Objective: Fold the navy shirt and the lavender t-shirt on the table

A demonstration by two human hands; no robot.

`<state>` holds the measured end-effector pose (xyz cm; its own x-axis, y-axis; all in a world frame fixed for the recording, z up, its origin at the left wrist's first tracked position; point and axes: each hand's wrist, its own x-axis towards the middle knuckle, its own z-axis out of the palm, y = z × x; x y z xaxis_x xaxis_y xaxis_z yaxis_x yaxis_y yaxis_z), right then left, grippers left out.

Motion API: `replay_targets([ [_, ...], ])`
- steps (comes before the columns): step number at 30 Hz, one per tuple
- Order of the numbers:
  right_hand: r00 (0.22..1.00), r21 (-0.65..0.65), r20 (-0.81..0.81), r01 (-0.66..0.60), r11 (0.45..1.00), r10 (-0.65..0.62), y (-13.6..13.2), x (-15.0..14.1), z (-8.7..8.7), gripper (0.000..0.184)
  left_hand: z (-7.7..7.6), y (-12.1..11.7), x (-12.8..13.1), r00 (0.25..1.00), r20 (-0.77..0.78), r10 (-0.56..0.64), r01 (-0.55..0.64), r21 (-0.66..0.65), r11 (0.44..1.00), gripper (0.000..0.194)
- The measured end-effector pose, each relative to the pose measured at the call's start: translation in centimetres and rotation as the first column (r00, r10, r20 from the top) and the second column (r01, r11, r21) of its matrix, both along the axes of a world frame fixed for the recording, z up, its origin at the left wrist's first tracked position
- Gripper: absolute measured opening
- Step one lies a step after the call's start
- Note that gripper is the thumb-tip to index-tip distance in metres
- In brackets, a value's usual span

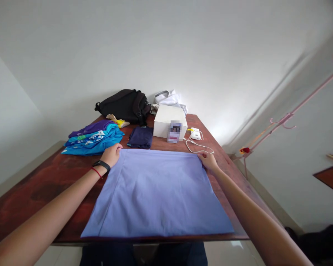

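Note:
A periwinkle-blue piece of cloth point(162, 192) lies spread flat at the front of the table, with a seam running down its left side. Whether it is a garment or a pillowcase I cannot tell. My left hand point(112, 155), below a black wristband and a red string, is closed on the cloth's far left corner. At the far right corner, my right hand point(208, 160) pinches the fabric between thumb and fingers. Just beyond the far edge lies a folded navy cloth point(140, 137).
Colourful clothes point(96, 137) are piled at the left of the dark red wooden table point(52, 188). Behind stand a black bag point(122, 105), a white box point(161, 127) and white fabric point(169, 96). A small white device point(195, 133) with a cable lies at right, near a pink rack point(287, 117).

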<state>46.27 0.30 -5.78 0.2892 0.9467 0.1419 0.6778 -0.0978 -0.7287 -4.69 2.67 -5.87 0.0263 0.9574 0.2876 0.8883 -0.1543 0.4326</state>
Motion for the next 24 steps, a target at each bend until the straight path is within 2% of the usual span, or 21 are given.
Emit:
replay_targets([
  [4,0.988,-0.011,0.149,0.033,0.999,-0.031,0.8,0.5,-0.4,0.027,0.4,-0.3,0.0,0.991,-0.132,-0.039,0.035,-0.036,0.999,0.027],
  [8,0.962,0.055,0.273,0.008,0.998,-0.023,-0.3,-1.4,0.8,0.034,1.8,-2.1,1.5,0.975,-0.222,0.004,-0.010,-0.024,1.000,0.031],
  [11,0.905,0.158,0.425,-0.092,0.983,0.016,-2.4,-6.0,2.1,0.041,2.9,-4.4,5.7,0.967,-0.253,-0.037,0.047,0.033,0.998,0.039],
  [13,0.842,0.165,0.526,-0.239,0.957,0.119,-3.9,-10.2,2.6,0.042,3.1,-5.9,9.8,0.939,-0.247,-0.239,0.256,0.039,0.966,0.039],
  [14,0.815,0.142,0.549,-0.308,0.941,0.184,-4.5,-12.4,2.6,0.042,3.0,-6.5,12.0,0.920,-0.208,-0.332,0.345,0.033,0.938,0.040],
  [16,0.777,0.066,0.558,-0.393,0.917,0.293,-5.4,-16.1,2.1,0.046,2.1,-7.4,15.9,0.898,-0.132,-0.420,0.428,0.038,0.903,0.044],
  [18,0.770,-0.042,0.540,-0.378,0.925,0.340,-5.7,-18.5,1.1,0.053,0.6,-7.8,18.3,0.908,-0.133,-0.397,0.400,-0.005,0.917,0.049],
  [21,0.792,-0.181,0.497,-0.304,0.935,0.354,-5.6,-19.0,-0.3,0.054,-1.4,-7.8,19.1,0.928,-0.154,-0.340,0.340,-0.027,0.940,0.049],
  [24,0.797,-0.250,0.478,-0.280,0.927,0.370,-5.4,-17.5,-1.0,0.057,-2.5,-7.8,17.6,0.939,-0.177,-0.296,0.294,-0.038,0.955,0.051],
])
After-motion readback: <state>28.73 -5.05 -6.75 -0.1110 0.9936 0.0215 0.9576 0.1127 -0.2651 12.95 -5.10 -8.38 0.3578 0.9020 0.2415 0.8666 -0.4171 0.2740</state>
